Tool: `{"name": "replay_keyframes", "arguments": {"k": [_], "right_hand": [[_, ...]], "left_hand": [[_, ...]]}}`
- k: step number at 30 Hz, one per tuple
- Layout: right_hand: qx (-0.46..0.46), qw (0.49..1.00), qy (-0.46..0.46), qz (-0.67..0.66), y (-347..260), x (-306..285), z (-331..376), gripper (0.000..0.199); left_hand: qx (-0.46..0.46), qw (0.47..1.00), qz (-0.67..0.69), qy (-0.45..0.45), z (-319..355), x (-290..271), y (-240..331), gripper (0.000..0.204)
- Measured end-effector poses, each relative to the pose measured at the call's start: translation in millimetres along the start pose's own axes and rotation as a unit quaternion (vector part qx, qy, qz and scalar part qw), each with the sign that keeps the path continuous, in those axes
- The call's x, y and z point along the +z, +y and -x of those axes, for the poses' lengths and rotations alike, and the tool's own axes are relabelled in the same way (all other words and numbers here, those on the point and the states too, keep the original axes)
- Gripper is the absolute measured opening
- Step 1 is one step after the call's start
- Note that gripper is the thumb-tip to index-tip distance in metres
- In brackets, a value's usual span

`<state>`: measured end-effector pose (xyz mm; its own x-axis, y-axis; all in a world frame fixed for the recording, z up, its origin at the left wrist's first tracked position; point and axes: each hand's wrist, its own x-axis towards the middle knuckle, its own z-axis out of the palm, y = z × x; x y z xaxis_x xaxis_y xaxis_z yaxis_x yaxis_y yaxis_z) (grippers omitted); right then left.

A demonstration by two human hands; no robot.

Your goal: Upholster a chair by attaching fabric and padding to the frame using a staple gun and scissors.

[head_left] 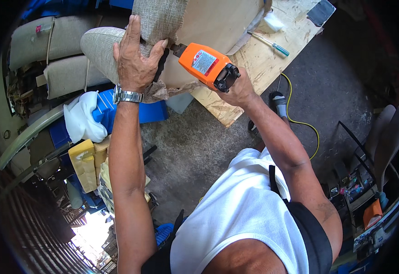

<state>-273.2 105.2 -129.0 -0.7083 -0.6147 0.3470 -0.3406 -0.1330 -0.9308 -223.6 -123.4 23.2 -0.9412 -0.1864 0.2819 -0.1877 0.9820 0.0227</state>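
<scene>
My right hand (238, 89) grips an orange staple gun (203, 64), its nose against the edge of the upholstered piece near my left thumb. Spread flat, my left hand (138, 61) presses on woven beige-grey fabric (160, 18) that covers the padded part. A rounded padded end (101, 45) sticks out to the left of that hand. Beyond the gun shows a bare pale panel (218, 23) of the same piece. A loose strip of fabric (167, 91) hangs below the nose of the gun. The gun hides most of my right fingers.
The piece rests on a wooden worktable (263, 59), where a screwdriver (270, 43) and white stuffing (274, 21) lie. A yellow hose (316, 132) curves over the floor at right. Grey cushions (67, 75), white padding (83, 118) and yellow foam (84, 164) are piled at left.
</scene>
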Motion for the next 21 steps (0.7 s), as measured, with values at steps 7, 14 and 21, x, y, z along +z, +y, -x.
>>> {"name": "replay_keyframes", "arguments": {"k": [7,14,21], "right_hand": [[-0.013,0.996,-0.005,-0.085,-20,-11,4,0.028],[-0.058,0.998,-0.016,0.028,-15,1,-5,0.025],[-0.061,0.995,-0.022,0.076,-6,-1,-12,0.031]], "left_hand": [[-0.017,0.999,0.038,0.006,4,2,-7,0.075],[-0.009,0.996,0.085,0.034,4,3,-9,0.058],[-0.022,0.991,0.108,0.079,-5,10,-6,0.056]]}}
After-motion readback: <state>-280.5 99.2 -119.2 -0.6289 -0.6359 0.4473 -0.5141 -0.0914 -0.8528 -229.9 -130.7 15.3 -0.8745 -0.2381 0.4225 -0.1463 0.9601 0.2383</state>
